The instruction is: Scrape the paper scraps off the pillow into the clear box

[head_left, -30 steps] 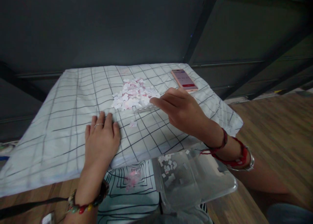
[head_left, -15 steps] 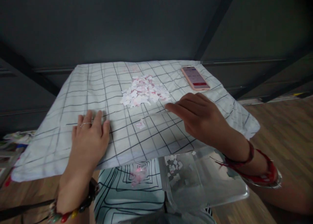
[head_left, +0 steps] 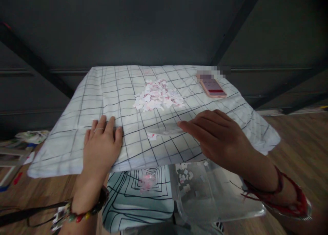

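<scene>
My left hand (head_left: pixel 102 142) lies flat on a white checked cloth (head_left: pixel 128 129), fingers slightly spread, holding nothing. Over the cloth, my right hand (head_left: pixel 217 134) is closed on a thin clear plastic strip (head_left: pixel 166 131), which extends left from the fingertips; its exact kind cannot be made out. At the strip's left end lies a small paper slip (head_left: pixel 152 136), partly behind the clear edge. Farther back is a heap of small white and pinkish paper pieces (head_left: pixel 157 96), apart from both hands.
A phone in a pink case (head_left: pixel 214 88) lies at the back right. Below the table's front edge, a clear plastic bin (head_left: pixel 220 204) holds several paper bits, beside a patterned blue-green surface (head_left: pixel 138 207). A dark panel wall (head_left: pixel 143 26) stands behind the table.
My right hand has come nearer the table's front edge with the clear strip, and the small slip has shifted the same way. My left hand stays flat. The view has swung slightly left.
</scene>
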{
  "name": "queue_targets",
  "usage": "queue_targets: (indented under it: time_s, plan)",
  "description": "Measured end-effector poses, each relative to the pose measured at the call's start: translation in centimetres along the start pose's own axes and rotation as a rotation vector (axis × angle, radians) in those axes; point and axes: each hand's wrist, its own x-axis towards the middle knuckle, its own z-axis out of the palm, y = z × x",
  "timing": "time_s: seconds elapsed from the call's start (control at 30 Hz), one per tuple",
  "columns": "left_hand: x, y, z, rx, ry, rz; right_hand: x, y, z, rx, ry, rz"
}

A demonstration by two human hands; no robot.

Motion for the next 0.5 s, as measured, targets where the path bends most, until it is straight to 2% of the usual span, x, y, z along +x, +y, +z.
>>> queue_targets:
  time_s: [0.13,0.27,0.4,0.5]
  plan:
    - [-0.1,-0.1,0.2,-0.006,0.018,0.001,0.2,-0.1,0.0,0.032,0.053,-0.010]
    - [-0.1,-0.2,0.3,-0.010,0.028,0.004,1.0,0.6,1.2,0.122,0.095,-0.067]
    - [-0.2,0.1,-0.3,0.019,0.048,0.002,1.3,1.8,1.8,0.197,0.075,-0.092]
    - [-0.5,0.8,-1.2,0.078,0.064,0.033,0.9,2.7,0.9,0.215,0.036,-0.099]
